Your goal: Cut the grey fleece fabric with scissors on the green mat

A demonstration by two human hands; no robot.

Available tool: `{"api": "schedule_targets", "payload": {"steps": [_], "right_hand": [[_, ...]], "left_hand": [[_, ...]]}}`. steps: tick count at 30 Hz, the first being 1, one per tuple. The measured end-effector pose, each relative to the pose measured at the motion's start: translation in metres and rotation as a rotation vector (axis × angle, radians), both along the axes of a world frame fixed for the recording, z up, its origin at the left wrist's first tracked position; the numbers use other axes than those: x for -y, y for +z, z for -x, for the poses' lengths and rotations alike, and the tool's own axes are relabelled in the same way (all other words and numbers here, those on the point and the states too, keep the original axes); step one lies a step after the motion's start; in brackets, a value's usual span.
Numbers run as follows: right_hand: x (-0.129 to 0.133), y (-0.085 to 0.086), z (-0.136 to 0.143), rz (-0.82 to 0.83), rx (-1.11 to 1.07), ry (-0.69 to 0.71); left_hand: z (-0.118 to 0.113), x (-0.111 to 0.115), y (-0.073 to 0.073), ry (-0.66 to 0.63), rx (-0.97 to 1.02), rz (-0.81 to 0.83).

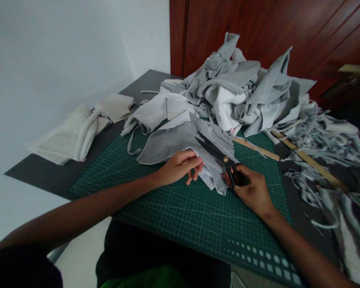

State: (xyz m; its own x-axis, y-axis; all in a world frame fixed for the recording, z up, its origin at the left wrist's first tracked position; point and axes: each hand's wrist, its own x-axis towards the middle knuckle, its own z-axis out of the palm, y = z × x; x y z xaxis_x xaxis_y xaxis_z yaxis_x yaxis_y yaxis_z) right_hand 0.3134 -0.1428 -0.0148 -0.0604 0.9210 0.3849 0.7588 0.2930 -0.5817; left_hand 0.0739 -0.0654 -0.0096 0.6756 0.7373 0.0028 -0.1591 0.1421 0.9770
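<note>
Black-handled scissors [226, 159] with a brass pivot are in my right hand [253, 190], fingers through the handles. Their dark blades point up and left and are slightly parted, lying over a piece of grey fabric [171, 140]. My left hand [184, 166] pinches the near edge of that fabric, thumb against the fingers. Part of the cloth hangs in folds between my two hands. Beneath it lies a green cutting mat [174, 216] with a white grid.
A tall heap of grey and white cloth [228, 88] fills the back. Thin fabric strips [327, 132] pile up at the right, beside a wooden ruler [312, 162]. A shorter wooden strip [258, 149] lies on the mat. Folded cream fabric [75, 136] sits at the left by the wall.
</note>
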Motion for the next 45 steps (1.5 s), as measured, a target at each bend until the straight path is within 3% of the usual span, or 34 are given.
{"api": "schedule_targets", "payload": {"steps": [11, 23, 32, 45], "right_hand": [[0.008, 0.006, -0.011, -0.198, 0.178, 0.000], [0.009, 0.004, -0.016, -0.211, 0.323, 0.060], [0.009, 0.009, -0.017, -0.339, 0.382, 0.125], [0.008, 0.015, -0.014, -0.418, 0.437, 0.155]], "left_hand": [[0.014, 0.002, 0.015, 0.143, 0.015, -0.221], [0.022, 0.004, 0.024, 0.247, 0.110, -0.360], [0.021, 0.002, 0.018, 0.238, 0.207, -0.445], [0.023, 0.001, 0.016, 0.233, 0.195, -0.496]]}}
